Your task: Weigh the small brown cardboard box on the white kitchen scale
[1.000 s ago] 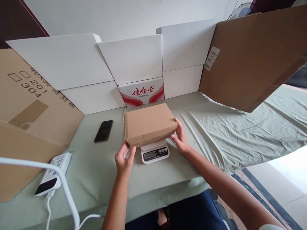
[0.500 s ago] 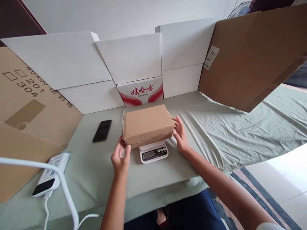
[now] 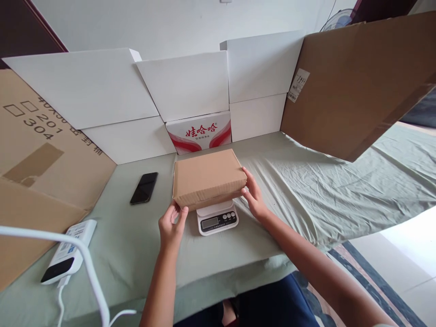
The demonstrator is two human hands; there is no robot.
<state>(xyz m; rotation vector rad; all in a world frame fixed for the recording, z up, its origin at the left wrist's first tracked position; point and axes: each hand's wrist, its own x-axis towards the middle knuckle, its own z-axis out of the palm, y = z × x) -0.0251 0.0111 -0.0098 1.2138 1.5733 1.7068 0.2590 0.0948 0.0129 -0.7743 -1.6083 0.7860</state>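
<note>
A closed brown cardboard box [image 3: 208, 175] sits over a small white kitchen scale [image 3: 218, 222], slightly tilted in view. Only the scale's front, with a dark display and round buttons, shows below the box; its platform is hidden. Whether the box bears fully on the scale I cannot tell. My left hand [image 3: 172, 223] grips the box's near left corner, thumb in front and fingers partly hidden beneath. Against the right end, my right hand [image 3: 252, 194] is closed on the near right corner, fingers along the side and thumb low.
White boxes [image 3: 184, 86] and a red-and-white printed carton [image 3: 199, 131] line the back. Large cardboard sheets [image 3: 354, 86] flank both sides. On the green cloth [image 3: 136, 245] lie a black phone [image 3: 144, 188] and a white device [image 3: 70, 252] with a cable. A white curved tube [image 3: 90, 263] crosses the lower left.
My right hand has closed in against the box's right end, and my left fingers sit closer under its left corner. The box has barely moved; the view has shifted slightly.
</note>
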